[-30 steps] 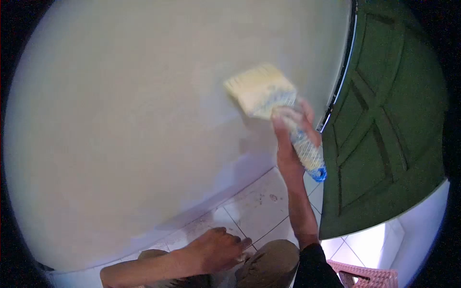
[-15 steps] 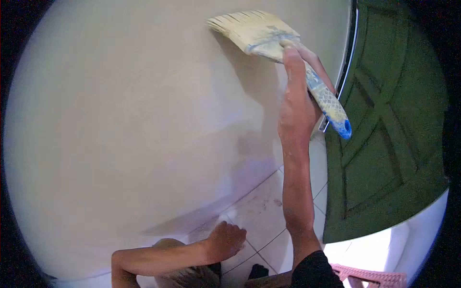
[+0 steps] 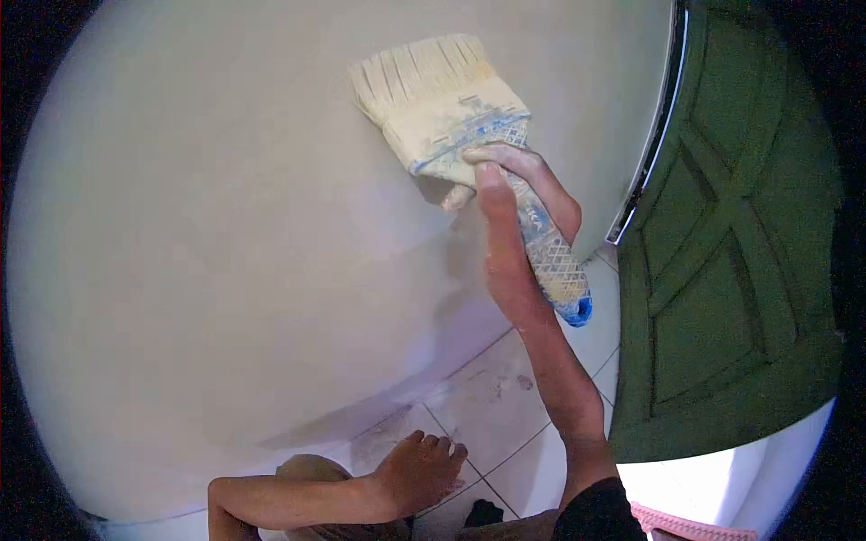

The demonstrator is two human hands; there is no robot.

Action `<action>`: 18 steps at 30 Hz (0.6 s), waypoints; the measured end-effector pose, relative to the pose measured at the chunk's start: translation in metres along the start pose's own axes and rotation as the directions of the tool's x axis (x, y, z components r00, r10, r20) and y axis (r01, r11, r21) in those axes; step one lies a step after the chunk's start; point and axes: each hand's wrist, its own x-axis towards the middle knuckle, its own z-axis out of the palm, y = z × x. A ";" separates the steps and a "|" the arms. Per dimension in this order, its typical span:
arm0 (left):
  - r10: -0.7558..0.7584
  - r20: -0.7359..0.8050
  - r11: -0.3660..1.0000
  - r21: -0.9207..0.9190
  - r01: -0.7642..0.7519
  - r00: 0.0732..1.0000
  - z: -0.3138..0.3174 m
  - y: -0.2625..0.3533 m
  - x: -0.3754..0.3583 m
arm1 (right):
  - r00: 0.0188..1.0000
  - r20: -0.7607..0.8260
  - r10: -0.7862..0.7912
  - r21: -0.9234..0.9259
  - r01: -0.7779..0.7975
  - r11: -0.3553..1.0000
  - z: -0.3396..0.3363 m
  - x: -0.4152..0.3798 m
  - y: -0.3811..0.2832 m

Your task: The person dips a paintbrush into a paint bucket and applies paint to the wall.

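Observation:
My right hand (image 3: 519,194) grips a wide paintbrush (image 3: 465,108), its thumb and fingers wrapped around the neck of the handle. Cream paint coats the bristles, which point up and left against the pale wall (image 3: 225,225). Blue shows through the smeared paint on the ferrule and the patterned handle, and at the handle's end around the hanging hole. Lower down, my left hand (image 3: 419,473) hangs in front of my knee (image 3: 311,466) with nothing visible in it. Its fingers are loosely bent and slightly apart; their tips are partly hidden.
A dark green panelled door (image 3: 722,225) stands on the right beside a dark and white frame edge (image 3: 649,135). Below the wall lies a tiled floor (image 3: 492,406) with smudges. Part of a pink plastic item (image 3: 690,526) shows at the bottom right.
My right hand has moved left and down with the paintbrush, whose broad face now turns more toward me. The left hand has shifted slightly down, its fingers loosening a little.

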 end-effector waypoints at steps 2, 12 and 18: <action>0.044 0.069 0.999 -0.032 -0.042 0.997 0.001 -0.001 -0.005 | 0.998 -0.023 0.061 0.095 -0.059 0.994 0.003 -0.006 -0.004; 0.128 0.466 0.946 -0.323 0.034 0.875 -0.023 -0.017 0.011 | 0.970 0.146 0.195 0.299 -0.231 0.926 -0.002 -0.042 0.003; 0.128 0.288 0.922 -0.388 -0.006 0.949 -0.010 -0.026 -0.003 | 0.965 0.121 0.233 0.094 -0.245 0.965 -0.005 -0.074 -0.002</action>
